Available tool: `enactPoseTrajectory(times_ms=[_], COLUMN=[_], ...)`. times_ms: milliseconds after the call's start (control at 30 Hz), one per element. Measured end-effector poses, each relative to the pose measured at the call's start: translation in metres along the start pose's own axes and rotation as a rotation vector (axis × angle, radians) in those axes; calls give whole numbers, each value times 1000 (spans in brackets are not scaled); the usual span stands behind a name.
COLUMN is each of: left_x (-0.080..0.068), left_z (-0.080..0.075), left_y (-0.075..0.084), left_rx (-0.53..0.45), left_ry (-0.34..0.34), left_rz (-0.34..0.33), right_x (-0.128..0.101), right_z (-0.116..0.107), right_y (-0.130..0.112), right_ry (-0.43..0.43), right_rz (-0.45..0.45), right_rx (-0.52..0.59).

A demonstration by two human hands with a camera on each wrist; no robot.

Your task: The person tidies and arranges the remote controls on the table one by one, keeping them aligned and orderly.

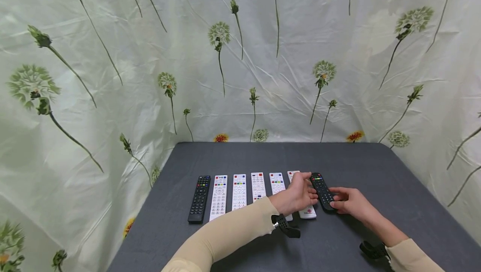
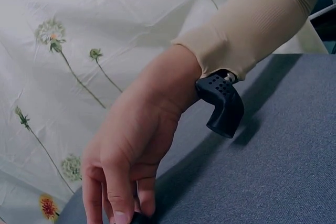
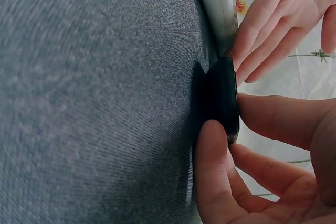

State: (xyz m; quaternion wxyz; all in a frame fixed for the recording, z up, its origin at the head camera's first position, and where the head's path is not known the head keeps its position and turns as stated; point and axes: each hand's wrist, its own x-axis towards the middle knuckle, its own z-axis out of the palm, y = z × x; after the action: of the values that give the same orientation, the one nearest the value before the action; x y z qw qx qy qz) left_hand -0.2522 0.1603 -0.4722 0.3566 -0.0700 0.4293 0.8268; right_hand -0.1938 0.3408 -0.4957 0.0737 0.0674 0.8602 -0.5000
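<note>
A black remote control [image 1: 321,189] lies on the dark grey table at the right end of a row. My right hand [image 1: 351,201] holds its right side and lower end between thumb and fingers. My left hand [image 1: 295,193] reaches over the neighbouring white remote control [image 1: 309,213], its extended fingers against the black remote's left edge. In the right wrist view, both hands meet at the black remote [image 3: 223,93], seen end-on. The left wrist view shows the right hand [image 2: 131,140] from the side; little of the remote is visible there.
Several more white remotes, among them one in mid-row [image 1: 239,191], stand side by side to the left, partly behind the left sleeve [image 1: 229,238]. Another black remote [image 1: 199,199] is at the left end. A flower-printed curtain [image 1: 263,67] hangs behind the table [image 1: 282,155].
</note>
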Motion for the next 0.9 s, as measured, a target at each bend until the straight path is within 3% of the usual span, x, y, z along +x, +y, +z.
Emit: enactPoseTrajectory(times_ms=[400,633,767,900], left_x=[1,-10,-22,-37], left_z=[-1,3,2,-2], left_y=[-4,7,22,41], left_rx=[-2,42,78,234], left_ry=[-21,10,-62,-187], left_rz=[-4,84,137,202], right_x=[-2,-2,-2,-5], right_z=[-3,-11,-19,-23], right_y=[2,-7,-20,-37], right_ry=[-6,19,74,116], right_rz=[12,-61,-111,-189], right_rx=[34,-4,-82,-142])
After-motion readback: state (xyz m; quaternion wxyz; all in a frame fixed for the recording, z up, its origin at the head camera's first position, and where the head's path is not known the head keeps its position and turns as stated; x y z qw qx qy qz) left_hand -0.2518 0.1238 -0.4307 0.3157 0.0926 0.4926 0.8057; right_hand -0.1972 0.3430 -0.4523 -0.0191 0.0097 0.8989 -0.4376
